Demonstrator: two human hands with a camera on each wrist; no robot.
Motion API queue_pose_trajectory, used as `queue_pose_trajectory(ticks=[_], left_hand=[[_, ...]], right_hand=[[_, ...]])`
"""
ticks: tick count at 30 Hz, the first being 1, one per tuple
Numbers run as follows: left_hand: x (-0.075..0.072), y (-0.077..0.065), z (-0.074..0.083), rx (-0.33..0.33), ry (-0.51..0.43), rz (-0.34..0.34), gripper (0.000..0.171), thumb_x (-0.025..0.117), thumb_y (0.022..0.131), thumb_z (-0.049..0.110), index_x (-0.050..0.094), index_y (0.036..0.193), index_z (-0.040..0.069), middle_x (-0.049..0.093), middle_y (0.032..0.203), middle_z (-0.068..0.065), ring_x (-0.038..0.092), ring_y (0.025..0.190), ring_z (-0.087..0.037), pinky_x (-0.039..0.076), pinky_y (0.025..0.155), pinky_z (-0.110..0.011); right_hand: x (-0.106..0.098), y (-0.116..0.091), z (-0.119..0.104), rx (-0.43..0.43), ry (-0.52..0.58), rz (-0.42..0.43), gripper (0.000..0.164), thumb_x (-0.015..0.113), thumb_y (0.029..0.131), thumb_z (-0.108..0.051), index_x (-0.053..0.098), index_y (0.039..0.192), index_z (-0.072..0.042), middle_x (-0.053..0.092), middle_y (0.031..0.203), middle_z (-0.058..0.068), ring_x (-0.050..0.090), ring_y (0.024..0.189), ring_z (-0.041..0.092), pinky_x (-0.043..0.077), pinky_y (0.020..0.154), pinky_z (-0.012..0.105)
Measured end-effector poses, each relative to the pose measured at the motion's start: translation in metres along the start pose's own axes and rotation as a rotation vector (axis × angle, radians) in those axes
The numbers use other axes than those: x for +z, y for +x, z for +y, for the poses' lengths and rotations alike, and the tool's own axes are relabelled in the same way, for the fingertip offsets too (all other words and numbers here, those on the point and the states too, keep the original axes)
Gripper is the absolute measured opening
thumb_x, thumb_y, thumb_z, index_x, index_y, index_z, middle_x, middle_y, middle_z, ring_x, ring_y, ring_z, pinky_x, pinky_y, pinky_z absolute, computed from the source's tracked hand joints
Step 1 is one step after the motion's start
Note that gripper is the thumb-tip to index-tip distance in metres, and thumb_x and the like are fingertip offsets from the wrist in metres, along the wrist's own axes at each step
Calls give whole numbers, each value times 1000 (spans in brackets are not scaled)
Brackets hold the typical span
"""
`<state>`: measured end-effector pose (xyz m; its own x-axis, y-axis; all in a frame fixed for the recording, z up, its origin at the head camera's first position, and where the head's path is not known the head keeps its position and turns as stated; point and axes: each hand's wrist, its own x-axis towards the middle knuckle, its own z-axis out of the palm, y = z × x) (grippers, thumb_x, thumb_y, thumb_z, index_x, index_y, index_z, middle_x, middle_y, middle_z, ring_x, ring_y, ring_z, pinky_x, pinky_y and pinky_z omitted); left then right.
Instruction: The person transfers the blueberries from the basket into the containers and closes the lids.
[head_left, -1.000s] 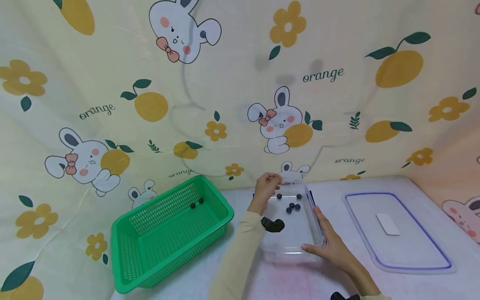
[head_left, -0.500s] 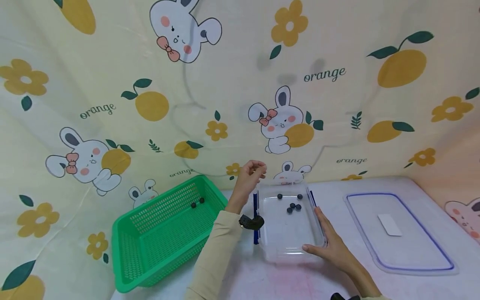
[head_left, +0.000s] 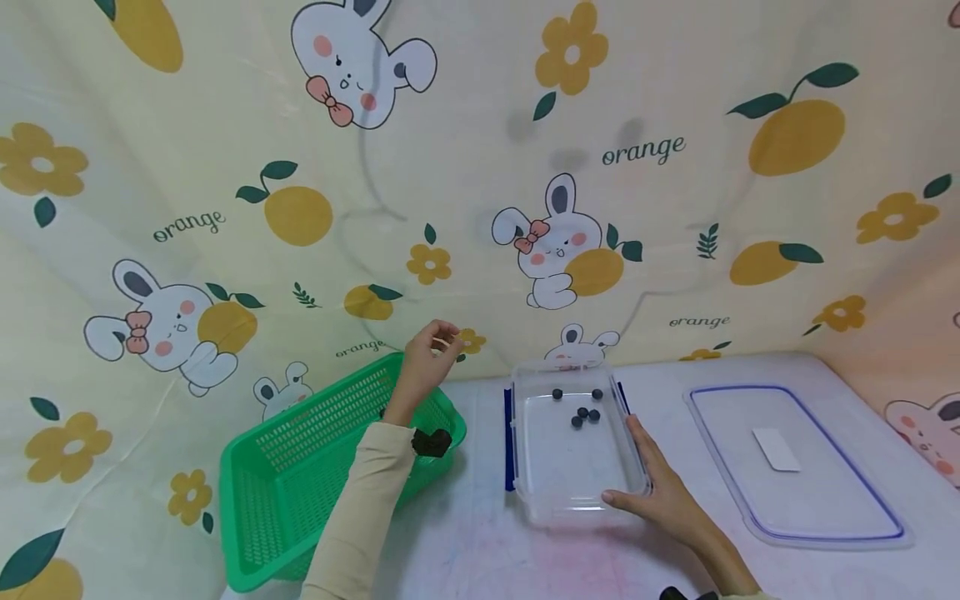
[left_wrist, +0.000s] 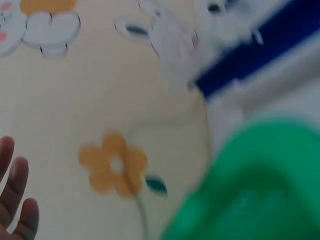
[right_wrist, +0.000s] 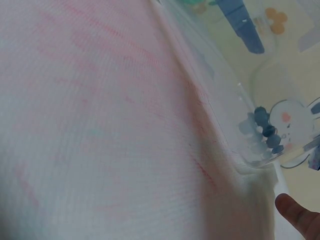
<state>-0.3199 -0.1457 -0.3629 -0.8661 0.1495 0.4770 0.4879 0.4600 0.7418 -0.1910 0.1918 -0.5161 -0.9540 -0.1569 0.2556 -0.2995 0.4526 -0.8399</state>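
My left hand [head_left: 429, 367] hangs above the far right end of the green basket [head_left: 292, 492], its fingers loosely bent and nothing visible between them. In the left wrist view, a few fingertips [left_wrist: 17, 187] show at the edge, apart from the blurred basket. Several small dark round berries, like blueberries [head_left: 582, 413], lie toward the far end of the clear plastic box [head_left: 551, 479]. My right hand [head_left: 667, 492] rests along the box's right side, fingers extended and thumb reaching to the near corner. The left forearm mostly hides the berries in the basket; one dark edge [head_left: 382, 412] shows.
A clear lid [head_left: 832, 492] with a blue seal and a white label [head_left: 777, 450] lies on the table at right. Blue clips [head_left: 509, 442] hang at the box's sides. A printed cloth wall [head_left: 480, 167] stands close behind.
My left hand has moved left from over the box's far end to over the basket, its fingers loosening. The right hand, box and berries in it stay put.
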Motion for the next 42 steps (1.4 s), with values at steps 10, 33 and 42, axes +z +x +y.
queue_pose_trajectory(ticks=[10, 33, 42], left_hand=[[-39, -5, -51, 107, 611, -11, 21, 60, 93, 12, 62, 111, 3, 55, 98, -16, 51, 88, -35, 43, 70, -50], [-54, -47, -142, -197, 1015, -312, 35, 57, 95, 2, 56, 129, -2, 54, 128, -27, 51, 116, -45, 38, 94, -63], [-51, -54, -151, -338, 1026, -362, 42, 62, 92, 1, 53, 133, -1, 53, 126, -29, 50, 115, -47, 37, 95, -64]], right_hand=[[-2, -1, -2, -5, -8, 0, 112, 82, 76, -27, 5, 157, -20, 4, 160, 16, 15, 137, 47, 22, 95, 74], [3, 4, 0, -10, -15, -3, 112, 82, 75, -26, 6, 157, -18, 5, 160, 17, 13, 138, 48, 20, 95, 76], [2, 0, 0, 4, -5, -4, 113, 82, 76, -26, 4, 157, -22, 5, 160, 15, 13, 138, 44, 21, 96, 74]])
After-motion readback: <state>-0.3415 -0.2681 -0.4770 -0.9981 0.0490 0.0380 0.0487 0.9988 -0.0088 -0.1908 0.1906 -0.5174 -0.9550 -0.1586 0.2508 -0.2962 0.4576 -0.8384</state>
